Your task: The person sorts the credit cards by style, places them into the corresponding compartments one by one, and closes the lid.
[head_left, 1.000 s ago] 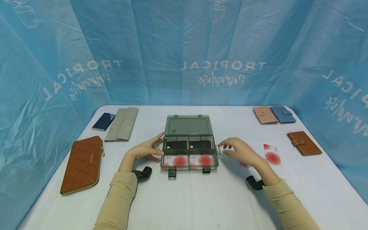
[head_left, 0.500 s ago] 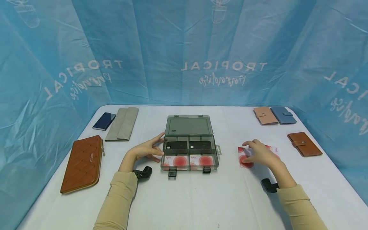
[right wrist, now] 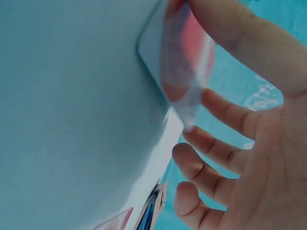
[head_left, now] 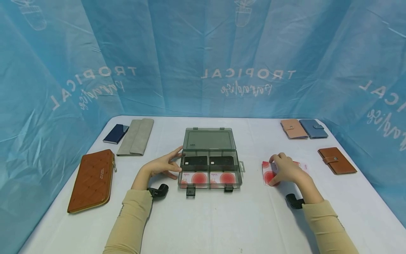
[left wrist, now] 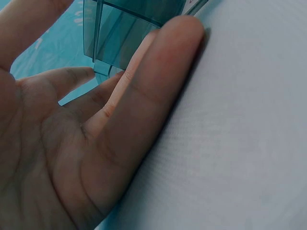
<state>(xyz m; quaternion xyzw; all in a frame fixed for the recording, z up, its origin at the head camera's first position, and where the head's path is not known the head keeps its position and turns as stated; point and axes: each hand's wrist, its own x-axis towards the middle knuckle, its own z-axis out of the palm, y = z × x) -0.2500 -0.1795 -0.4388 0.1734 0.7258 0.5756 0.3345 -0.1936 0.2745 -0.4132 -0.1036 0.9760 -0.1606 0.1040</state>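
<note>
A smoky clear box (head_left: 209, 165) lies in the middle of the white table (head_left: 222, 218) with its lid folded back. It holds two black cards at the back and two white cards with red circles at the front. My left hand (head_left: 163, 164) rests with straight fingers against the box's left wall (left wrist: 124, 28). My right hand (head_left: 287, 171) is to the right of the box, curled over a white card with a red circle (head_left: 267, 175). In the right wrist view that card (right wrist: 184, 62) stands tilted off the table, with my thumb (right wrist: 240, 43) on its upper edge. A second card (head_left: 302, 165) peeks out behind the hand.
A brown quilted long wallet (head_left: 92, 180), a grey pouch (head_left: 135, 137) and a navy wallet (head_left: 116, 133) lie at the left. Pink (head_left: 293, 128), blue (head_left: 313, 128) and brown (head_left: 337, 160) wallets lie at the right. A blue curtain surrounds the table.
My right hand left the box's right side, went right to the loose cards and lifted one by its edge. The left hand has stayed in place.
</note>
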